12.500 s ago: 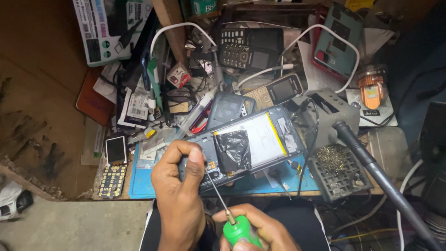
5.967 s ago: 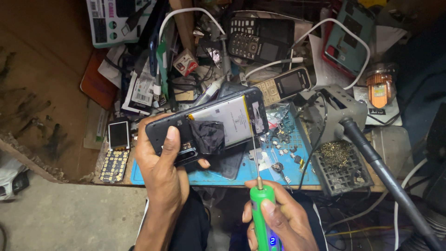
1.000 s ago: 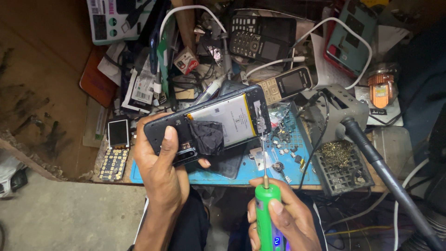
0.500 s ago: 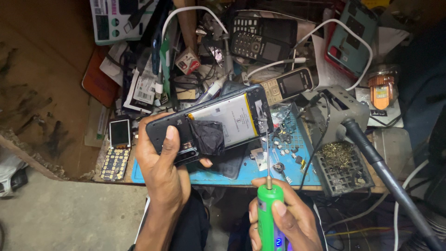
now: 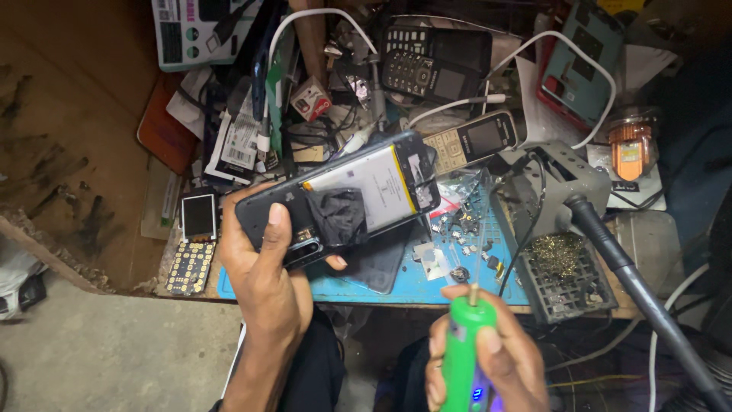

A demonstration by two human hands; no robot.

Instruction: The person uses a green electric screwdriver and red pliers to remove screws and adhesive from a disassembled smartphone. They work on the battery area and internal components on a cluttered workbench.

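Opened phone (image 5: 343, 200) — light, rigid, fragile inside, we judge; our left hand (image 5: 263, 275) clasps its edges above the bench's front edge. Our right hand (image 5: 488, 366) wraps fully round the green screwdriver (image 5: 461, 347) — best taken by its handle.

A glossy black plastic phone (image 5: 335, 202) and a smooth green plastic screwdriver (image 5: 463, 351) are gripped over a matt blue mat (image 5: 396, 284).

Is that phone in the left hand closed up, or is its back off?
Back off: the phone in the left hand shows its pale battery and bare inner parts, with no cover over them.
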